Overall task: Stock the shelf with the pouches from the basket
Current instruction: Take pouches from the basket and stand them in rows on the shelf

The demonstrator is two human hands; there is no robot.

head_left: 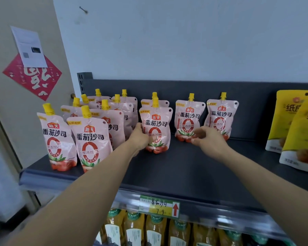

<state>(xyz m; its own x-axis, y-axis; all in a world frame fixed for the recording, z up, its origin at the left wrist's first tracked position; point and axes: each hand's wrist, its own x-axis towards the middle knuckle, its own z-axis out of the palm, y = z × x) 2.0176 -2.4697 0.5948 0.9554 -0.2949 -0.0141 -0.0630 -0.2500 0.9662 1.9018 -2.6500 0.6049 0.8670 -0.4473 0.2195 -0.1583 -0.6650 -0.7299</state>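
Several pink pouches with yellow caps stand upright on the dark shelf (185,171). My left hand (140,137) grips the lower left side of one pouch (157,125) standing mid-shelf, thumb across its front. My right hand (209,139) hovers with loosely curled fingers just in front of another pouch (188,119) and holds nothing. A further pouch (220,116) stands to the right of it. A cluster of pouches (91,139) fills the shelf's left end. The basket is out of view.
Yellow snack bags (299,135) stand at the shelf's right end. A price tag (159,206) hangs on the shelf's front rail. Bottles of yellow drink (149,231) fill the shelf below. A wall with a red paper sign (34,77) borders the left.
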